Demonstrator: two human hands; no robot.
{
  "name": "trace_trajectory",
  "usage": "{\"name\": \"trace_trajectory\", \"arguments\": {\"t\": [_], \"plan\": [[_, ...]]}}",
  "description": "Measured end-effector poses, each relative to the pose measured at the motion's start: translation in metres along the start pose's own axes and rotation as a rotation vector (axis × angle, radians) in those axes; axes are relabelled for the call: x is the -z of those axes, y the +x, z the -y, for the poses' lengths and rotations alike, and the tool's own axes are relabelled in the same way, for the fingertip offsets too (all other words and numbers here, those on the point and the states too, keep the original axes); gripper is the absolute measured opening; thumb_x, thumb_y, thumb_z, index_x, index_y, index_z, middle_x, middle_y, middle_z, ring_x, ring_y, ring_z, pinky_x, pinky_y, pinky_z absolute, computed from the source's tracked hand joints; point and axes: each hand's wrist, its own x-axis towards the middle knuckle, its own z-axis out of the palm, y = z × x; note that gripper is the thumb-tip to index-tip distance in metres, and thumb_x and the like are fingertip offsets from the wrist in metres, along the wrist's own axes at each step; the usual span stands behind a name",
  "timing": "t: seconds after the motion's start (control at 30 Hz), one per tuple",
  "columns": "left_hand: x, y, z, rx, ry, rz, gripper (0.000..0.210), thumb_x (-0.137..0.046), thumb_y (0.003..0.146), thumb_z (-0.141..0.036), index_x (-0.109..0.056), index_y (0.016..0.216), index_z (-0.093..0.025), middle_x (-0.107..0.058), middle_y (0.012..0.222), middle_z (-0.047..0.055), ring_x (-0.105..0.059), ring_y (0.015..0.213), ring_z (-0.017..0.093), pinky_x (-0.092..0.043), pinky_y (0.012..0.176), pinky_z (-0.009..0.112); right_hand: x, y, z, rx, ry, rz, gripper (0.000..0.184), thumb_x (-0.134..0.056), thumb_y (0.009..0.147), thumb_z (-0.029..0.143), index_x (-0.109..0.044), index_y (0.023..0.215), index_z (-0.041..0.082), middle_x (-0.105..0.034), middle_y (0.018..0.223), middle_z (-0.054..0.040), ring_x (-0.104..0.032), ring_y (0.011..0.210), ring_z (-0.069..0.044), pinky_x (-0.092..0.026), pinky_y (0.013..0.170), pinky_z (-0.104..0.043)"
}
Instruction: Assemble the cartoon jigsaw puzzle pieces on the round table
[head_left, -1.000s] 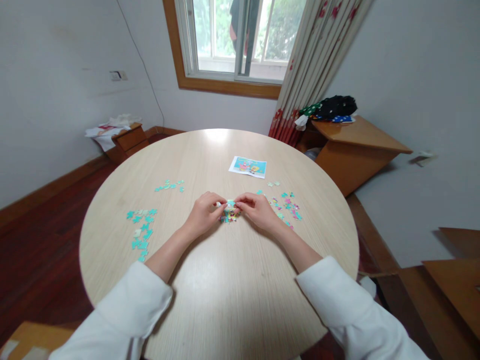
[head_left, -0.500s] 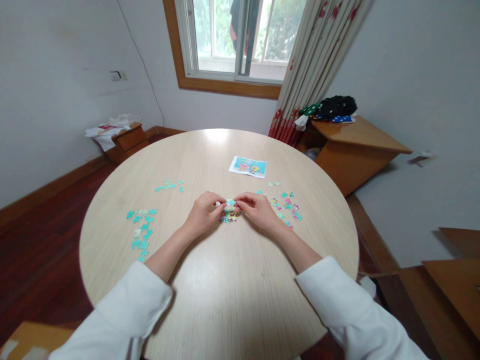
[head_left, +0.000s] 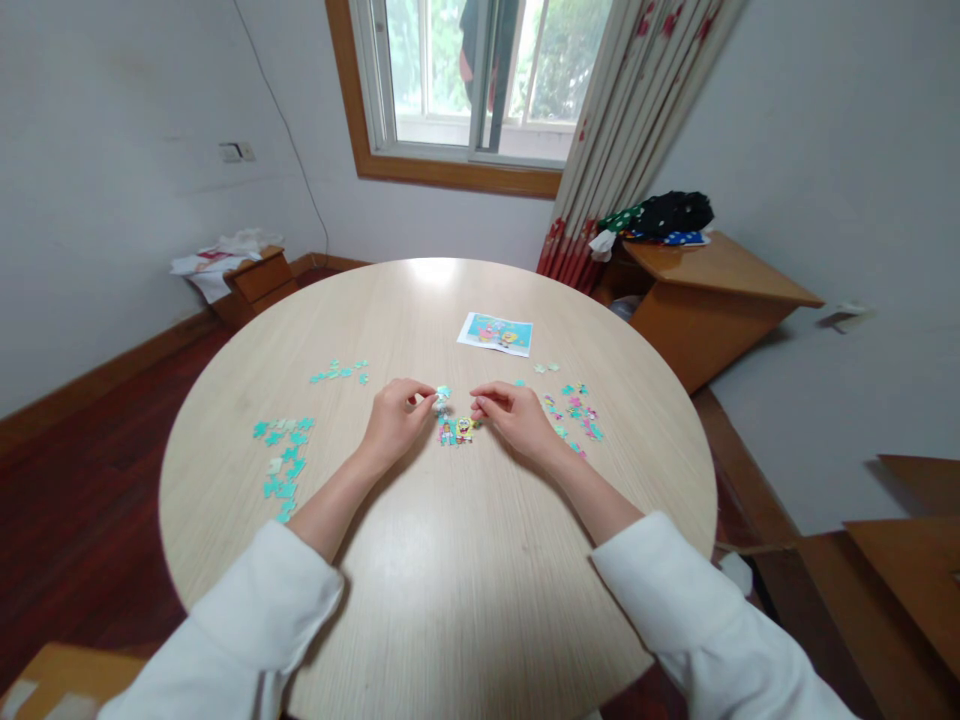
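Round tabletop (head_left: 465, 580): rim well apart from loose teal pieces (head_left: 284, 490) at left and mixed-color pieces (head_left: 576, 404) at right; pale wood grain runs from assembled puzzle section (head_left: 463, 430) toward near edge. Section lies centrally, between your hands. Your left hand (head_left: 396, 415): wrist angled inward, fingers pinching pale-blue puzzle piece (head_left: 443, 392) above section's left side. Your right hand (head_left: 514, 412): thumb and fingers curled close together beside section; whether gripping anything, cannot tell.

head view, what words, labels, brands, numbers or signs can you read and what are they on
No text can be read.
Printed sheet: any lettering beside its cartoon figures is too small and blurred.
Puzzle pieces: nothing legible at this size.
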Motion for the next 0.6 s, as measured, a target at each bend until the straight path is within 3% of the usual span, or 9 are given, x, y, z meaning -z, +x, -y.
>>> {"name": "trace_trajectory", "arguments": {"t": [0.6], "plan": [[-0.0006, -0.0015, -0.0036, -0.047, -0.043, 0.045, 0.008, -0.06, 0.076, -0.022, -0.066, 0.071, -0.019, -0.067, 0.071, 0.003, -0.057, 0.068, 0.015, -0.045, 0.066, 0.028, 0.0007, 0.0011, -0.0016, 0.021, -0.041, 0.017, 0.021, -0.058, 0.078, 0.032, -0.066, 0.089, 0.015, -0.068, 0.077, -0.0054, -0.065, 0.067, -0.014, -0.053, 0.069, -0.031]]}}
